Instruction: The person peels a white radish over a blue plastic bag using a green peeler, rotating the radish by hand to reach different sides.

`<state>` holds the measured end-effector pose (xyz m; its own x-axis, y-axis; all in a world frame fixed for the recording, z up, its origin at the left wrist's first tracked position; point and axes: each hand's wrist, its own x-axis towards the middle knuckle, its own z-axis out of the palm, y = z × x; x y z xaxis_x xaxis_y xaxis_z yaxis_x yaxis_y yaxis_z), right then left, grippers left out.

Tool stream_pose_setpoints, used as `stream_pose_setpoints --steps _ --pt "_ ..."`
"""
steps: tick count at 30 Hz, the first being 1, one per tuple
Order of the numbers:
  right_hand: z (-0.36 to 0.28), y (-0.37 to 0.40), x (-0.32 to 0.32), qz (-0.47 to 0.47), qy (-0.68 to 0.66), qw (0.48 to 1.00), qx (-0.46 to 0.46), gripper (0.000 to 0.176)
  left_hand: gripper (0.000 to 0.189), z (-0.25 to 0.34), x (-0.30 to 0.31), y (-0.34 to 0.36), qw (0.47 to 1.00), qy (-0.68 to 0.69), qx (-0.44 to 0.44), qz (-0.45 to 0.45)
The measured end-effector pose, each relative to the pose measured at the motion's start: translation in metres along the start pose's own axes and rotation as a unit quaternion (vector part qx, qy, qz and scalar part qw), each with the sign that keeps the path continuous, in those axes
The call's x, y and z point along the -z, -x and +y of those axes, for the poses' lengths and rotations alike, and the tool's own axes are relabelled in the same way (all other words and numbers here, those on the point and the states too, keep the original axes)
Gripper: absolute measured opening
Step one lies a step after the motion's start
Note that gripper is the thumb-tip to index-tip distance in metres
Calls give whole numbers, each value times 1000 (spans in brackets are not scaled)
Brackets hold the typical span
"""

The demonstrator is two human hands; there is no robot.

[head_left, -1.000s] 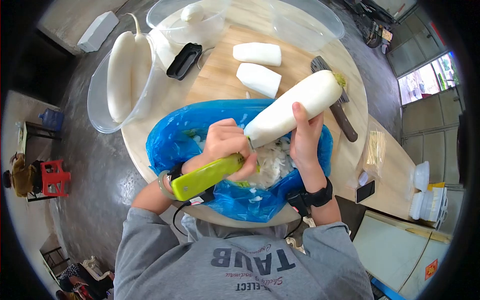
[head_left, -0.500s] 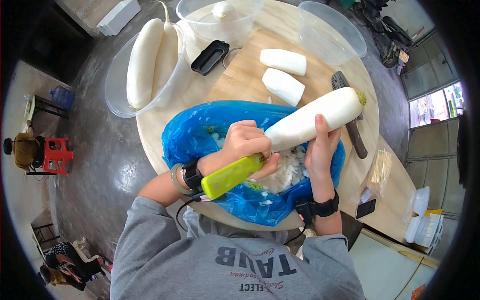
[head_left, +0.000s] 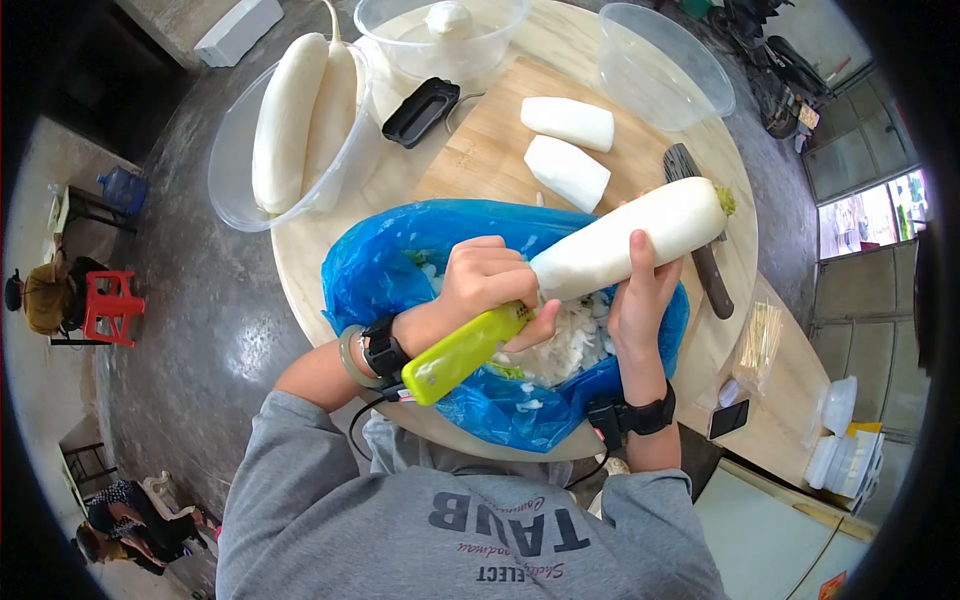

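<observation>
My left hand [head_left: 488, 285] is closed around the lime-green handle of a peeler [head_left: 465, 352]. Its working end is hidden by my fingers, which sit close to the narrow end of a white radish [head_left: 630, 240]. From below and behind, my right hand [head_left: 643, 300] grips the radish, thumb lying along its near side. The radish is tilted, its green stem end pointing up to the right. Beneath both hands spreads a blue plastic bag [head_left: 375, 250] holding pale peelings [head_left: 570, 345]. Two peeled radish pieces [head_left: 567, 122] lie on the wooden cutting board [head_left: 475, 150].
A dark-handled knife [head_left: 712, 280] lies at the board's right edge. Whole radishes stand in a clear tub [head_left: 228, 165] at left; two more plastic tubs [head_left: 665, 65] are at the back. A black tray [head_left: 420, 112] sits nearby. Skewers [head_left: 762, 335] and a phone [head_left: 729, 419] lie right.
Hardly anything differs. Both hands keep their grip on the peeler and the radish, and the view has shifted very slightly.
</observation>
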<state>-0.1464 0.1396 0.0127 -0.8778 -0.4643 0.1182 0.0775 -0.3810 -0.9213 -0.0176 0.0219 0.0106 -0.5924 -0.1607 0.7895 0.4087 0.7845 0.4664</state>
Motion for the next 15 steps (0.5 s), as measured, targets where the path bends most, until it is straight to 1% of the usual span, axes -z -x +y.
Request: stream_pose_setpoints --steps 1,4,6,9,10,13,15 --pt "-2 0 -3 -9 -5 1000 8 56 26 0 0 0 1000 2 -7 22" --pt "-7 1 -9 -38 -2 999 30 56 28 2 -1 -3 999 20 3 27" --pt "-4 0 -4 -60 22 997 40 54 28 1 -1 -6 1000 25 -5 7" --pt "-1 1 2 -74 -12 997 15 52 27 2 -5 -7 1000 29 7 -1" --pt "1 1 4 -63 -6 998 14 52 27 3 -5 -6 999 32 14 -1" --pt "5 -1 7 -36 13 999 15 52 21 5 0 -5 999 -14 21 -46" --pt "4 0 4 -32 22 999 17 52 23 4 1 -1 999 -7 26 -30"
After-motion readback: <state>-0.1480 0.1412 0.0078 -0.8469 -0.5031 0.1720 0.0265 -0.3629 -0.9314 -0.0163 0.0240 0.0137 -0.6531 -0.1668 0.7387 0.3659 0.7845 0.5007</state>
